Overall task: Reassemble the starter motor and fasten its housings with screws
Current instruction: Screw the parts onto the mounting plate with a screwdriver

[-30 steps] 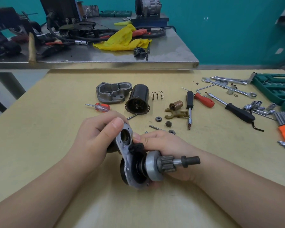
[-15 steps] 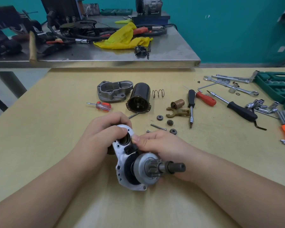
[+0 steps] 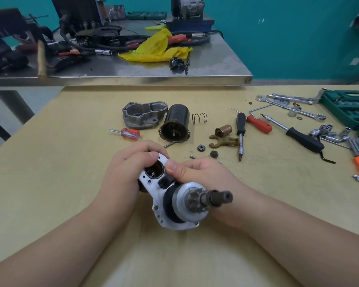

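Both hands hold a starter motor assembly (image 3: 174, 204) above the yellow table (image 3: 50, 183): a silver plate with a round bore, a drive clutch and a pinion shaft pointing right and toward me. My left hand (image 3: 124, 172) grips the plate's upper left end. My right hand (image 3: 203, 179) holds it from behind, thumb on the plate's top edge. Loose parts lie beyond: a grey cast housing (image 3: 142, 114), a black motor cylinder (image 3: 175, 124), a spring (image 3: 199, 117), a copper sleeve (image 3: 223, 130), a brown fork lever (image 3: 223, 141) and small gears (image 3: 201, 147).
An orange-handled screwdriver (image 3: 126, 133) lies at the left of the parts. Black and red screwdrivers (image 3: 240, 129), a ratchet (image 3: 298, 135), wrenches (image 3: 294, 106), sockets and a green tool case (image 3: 348, 108) fill the right side. A cluttered steel bench (image 3: 133, 75) stands behind.
The assembly has been turned in my hands, so the plate's bored face and the shaft end now point more toward me. The loose parts have not moved.
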Motion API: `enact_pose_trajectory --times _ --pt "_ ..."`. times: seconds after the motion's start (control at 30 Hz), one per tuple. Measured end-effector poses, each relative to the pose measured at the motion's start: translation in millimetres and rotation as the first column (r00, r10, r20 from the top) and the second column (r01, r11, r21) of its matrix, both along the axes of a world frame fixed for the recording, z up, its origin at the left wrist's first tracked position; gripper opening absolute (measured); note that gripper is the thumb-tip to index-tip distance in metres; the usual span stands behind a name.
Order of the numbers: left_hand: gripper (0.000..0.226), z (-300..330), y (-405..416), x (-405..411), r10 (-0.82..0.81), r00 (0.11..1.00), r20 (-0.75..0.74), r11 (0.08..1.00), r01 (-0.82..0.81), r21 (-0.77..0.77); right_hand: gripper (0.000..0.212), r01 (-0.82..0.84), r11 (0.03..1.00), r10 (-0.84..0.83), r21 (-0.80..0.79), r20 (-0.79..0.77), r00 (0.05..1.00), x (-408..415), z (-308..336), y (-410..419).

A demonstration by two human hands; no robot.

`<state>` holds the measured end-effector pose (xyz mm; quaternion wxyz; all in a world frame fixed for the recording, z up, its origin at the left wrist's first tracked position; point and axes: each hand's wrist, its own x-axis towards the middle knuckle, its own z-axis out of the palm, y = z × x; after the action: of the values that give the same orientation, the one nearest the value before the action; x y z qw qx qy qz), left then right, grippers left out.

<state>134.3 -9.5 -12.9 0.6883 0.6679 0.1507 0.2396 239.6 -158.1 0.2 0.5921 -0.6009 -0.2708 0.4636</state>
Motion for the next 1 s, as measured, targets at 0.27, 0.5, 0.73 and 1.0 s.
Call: enact_pose_trajectory --times 0.27,0.5,0.73,1.0 --pt "0.034 -3.1 -5.8 -2.8 0.023 0.998 0.055 0.999 -0.026 0.048 0.052 -0.008 1.000 0.009 -0.006 0.086 0.996 1.4 -3.0 0.6" --pt "0.034 -3.9 2.7 -0.9 0.078 0.997 0.020 0.997 -0.077 -0.014 0.035 -0.059 0.997 0.058 0.049 0.025 0.998 -0.4 0.0 -1.6" --pt "0.036 -0.5 8.8 -2.6 -0.051 0.999 0.006 0.997 0.051 0.055 0.033 -0.086 0.996 0.085 0.005 0.121 0.989 2.6 5.4 -4.1" --pt "0.036 4.4 5.7 -3.2 -0.059 0.998 0.016 0.988 0.056 0.144 0.050 -0.048 0.997 0.056 -0.056 0.139 0.989 0.6 2.3 -3.4"
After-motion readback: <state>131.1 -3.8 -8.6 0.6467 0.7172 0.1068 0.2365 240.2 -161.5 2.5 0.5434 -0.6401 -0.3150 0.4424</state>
